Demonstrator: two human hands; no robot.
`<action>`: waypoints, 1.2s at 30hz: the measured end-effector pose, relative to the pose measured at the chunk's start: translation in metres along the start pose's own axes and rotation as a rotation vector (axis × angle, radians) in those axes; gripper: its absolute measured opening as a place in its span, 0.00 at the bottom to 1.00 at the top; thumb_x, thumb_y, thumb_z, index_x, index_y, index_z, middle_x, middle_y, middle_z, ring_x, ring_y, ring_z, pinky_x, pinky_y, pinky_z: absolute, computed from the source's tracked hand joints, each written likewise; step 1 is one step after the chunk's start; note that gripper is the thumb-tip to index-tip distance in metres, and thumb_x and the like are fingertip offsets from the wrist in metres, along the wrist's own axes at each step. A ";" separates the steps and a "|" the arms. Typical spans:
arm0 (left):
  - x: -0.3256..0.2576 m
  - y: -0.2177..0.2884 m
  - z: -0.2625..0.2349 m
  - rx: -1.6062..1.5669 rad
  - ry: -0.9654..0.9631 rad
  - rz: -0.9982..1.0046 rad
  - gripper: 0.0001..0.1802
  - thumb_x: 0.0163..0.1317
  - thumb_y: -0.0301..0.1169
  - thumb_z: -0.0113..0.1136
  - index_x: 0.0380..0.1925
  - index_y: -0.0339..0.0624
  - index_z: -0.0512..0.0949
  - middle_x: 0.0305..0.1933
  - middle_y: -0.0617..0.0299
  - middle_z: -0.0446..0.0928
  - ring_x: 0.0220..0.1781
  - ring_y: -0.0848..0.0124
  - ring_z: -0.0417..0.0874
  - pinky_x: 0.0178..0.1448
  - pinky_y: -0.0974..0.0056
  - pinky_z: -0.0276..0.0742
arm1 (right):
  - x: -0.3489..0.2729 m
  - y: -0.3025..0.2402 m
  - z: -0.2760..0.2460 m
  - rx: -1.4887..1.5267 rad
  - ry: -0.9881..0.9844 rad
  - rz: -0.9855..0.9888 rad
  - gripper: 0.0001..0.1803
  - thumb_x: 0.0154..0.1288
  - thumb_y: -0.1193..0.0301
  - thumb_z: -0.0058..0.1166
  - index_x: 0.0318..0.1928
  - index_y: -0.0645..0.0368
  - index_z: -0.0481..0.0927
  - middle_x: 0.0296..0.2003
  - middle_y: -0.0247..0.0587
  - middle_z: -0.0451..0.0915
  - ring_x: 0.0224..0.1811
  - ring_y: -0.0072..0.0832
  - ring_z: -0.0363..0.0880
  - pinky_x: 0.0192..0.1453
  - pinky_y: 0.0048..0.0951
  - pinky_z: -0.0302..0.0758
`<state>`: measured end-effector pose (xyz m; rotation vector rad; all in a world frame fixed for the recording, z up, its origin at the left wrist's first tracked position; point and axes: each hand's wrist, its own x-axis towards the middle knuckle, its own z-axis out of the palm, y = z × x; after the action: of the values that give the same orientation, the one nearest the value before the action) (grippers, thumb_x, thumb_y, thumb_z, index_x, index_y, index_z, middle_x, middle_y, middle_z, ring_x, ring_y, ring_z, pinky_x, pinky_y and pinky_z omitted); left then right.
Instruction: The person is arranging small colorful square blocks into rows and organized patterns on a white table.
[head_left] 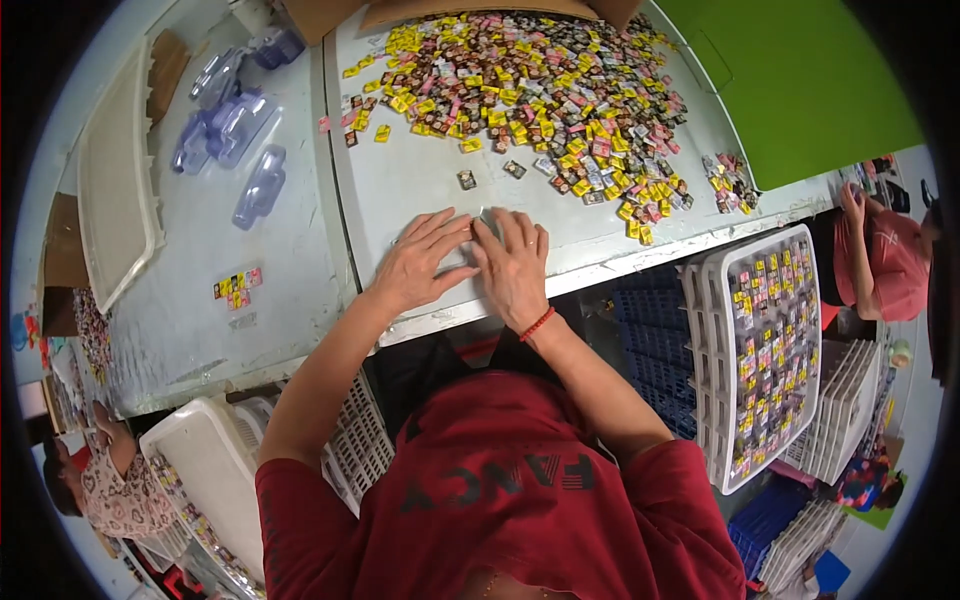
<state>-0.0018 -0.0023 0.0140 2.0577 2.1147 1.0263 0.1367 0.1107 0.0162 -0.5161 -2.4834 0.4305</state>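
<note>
My left hand (425, 262) and my right hand (512, 268) meet over the near part of the white table, their fingertips almost touching. The fingers of both are bent and drawn together around something small, mostly hidden beneath them. A bit of clear, shiny material shows at the fingertips; its kind cannot be made out. Just beyond the hands lie two loose dark little packets, one dark packet (466, 180) nearer the left hand and another dark packet (514, 169) farther right. Behind them spreads a large pile of small packets (520, 80) in yellow, pink, brown and black.
Clear bluish plastic trays (225, 125) lie on the left table, with a group of small packets (238, 287) nearer me. A white tray (120, 170) stands at far left. Filled white trays (770, 350) are stacked at right. A green board (810, 90) borders the pile. People sit on both sides.
</note>
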 end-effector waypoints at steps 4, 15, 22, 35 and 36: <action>0.002 0.002 -0.002 0.046 -0.038 0.012 0.27 0.53 0.37 0.66 0.50 0.36 0.73 0.59 0.53 0.73 0.63 0.51 0.70 0.65 0.53 0.65 | -0.013 -0.001 0.003 -0.093 -0.135 -0.006 0.28 0.61 0.61 0.54 0.60 0.59 0.71 0.63 0.36 0.66 0.65 0.44 0.61 0.68 0.59 0.51; 0.000 0.007 -0.005 0.021 -0.116 -0.009 0.29 0.53 0.39 0.65 0.53 0.36 0.71 0.62 0.52 0.70 0.66 0.51 0.66 0.66 0.51 0.63 | -0.016 0.008 -0.006 0.096 -0.210 -0.085 0.36 0.56 0.60 0.59 0.62 0.64 0.66 0.62 0.49 0.66 0.64 0.50 0.60 0.67 0.57 0.54; 0.018 0.016 -0.010 0.151 -0.058 -0.004 0.24 0.52 0.37 0.66 0.47 0.38 0.75 0.58 0.53 0.71 0.63 0.52 0.69 0.64 0.52 0.65 | 0.017 0.085 -0.057 0.002 0.125 0.015 0.13 0.53 0.76 0.58 0.42 0.60 0.78 0.34 0.45 0.77 0.39 0.43 0.73 0.47 0.41 0.66; 0.129 0.027 0.092 0.073 0.103 -0.170 0.10 0.54 0.28 0.63 0.35 0.37 0.77 0.36 0.55 0.76 0.42 0.57 0.75 0.45 0.58 0.74 | 0.025 0.124 -0.045 -0.235 0.119 0.099 0.10 0.57 0.70 0.59 0.41 0.54 0.82 0.38 0.36 0.77 0.44 0.35 0.72 0.52 0.39 0.64; 0.121 0.022 0.090 0.050 0.099 -0.104 0.11 0.53 0.28 0.64 0.35 0.37 0.77 0.37 0.55 0.75 0.42 0.57 0.76 0.45 0.58 0.74 | 0.022 0.123 -0.046 -0.216 0.119 0.081 0.10 0.58 0.70 0.59 0.41 0.54 0.83 0.38 0.36 0.77 0.44 0.35 0.72 0.52 0.39 0.64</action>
<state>0.0417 0.1435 0.0043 1.9321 2.2907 1.0938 0.1799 0.2365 0.0130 -0.7092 -2.4120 0.1574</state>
